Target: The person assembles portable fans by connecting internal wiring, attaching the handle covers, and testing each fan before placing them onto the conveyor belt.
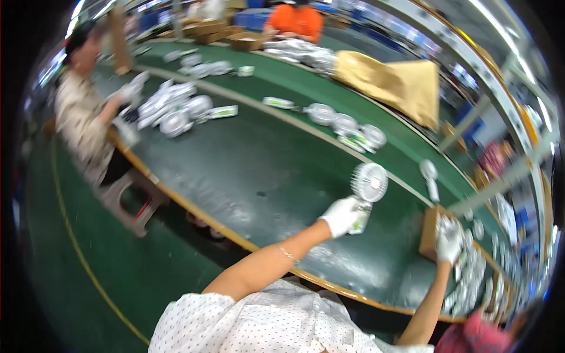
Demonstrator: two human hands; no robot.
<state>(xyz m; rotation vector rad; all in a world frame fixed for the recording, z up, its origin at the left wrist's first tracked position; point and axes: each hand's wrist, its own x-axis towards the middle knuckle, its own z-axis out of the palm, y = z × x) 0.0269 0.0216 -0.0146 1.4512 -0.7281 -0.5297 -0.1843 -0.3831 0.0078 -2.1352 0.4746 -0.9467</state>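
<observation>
Head view: one white handheld fan (pixel 372 183), above the worktop (pixel 253 170), my left hand (pixel 342 217) closed round its handle (pixel 357 226). Probably light, stiff, slick; grille likely fragile, handle the best hold. My right hand (pixel 449 244), at the cardboard box (pixel 430 231): grip, I cannot tell.

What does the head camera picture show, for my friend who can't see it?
A person's white-gloved left hand holds a small white fan over a long green table, while the gloved right hand is at a cardboard box. More fans lie farther along, and another worker is at the left.
</observation>
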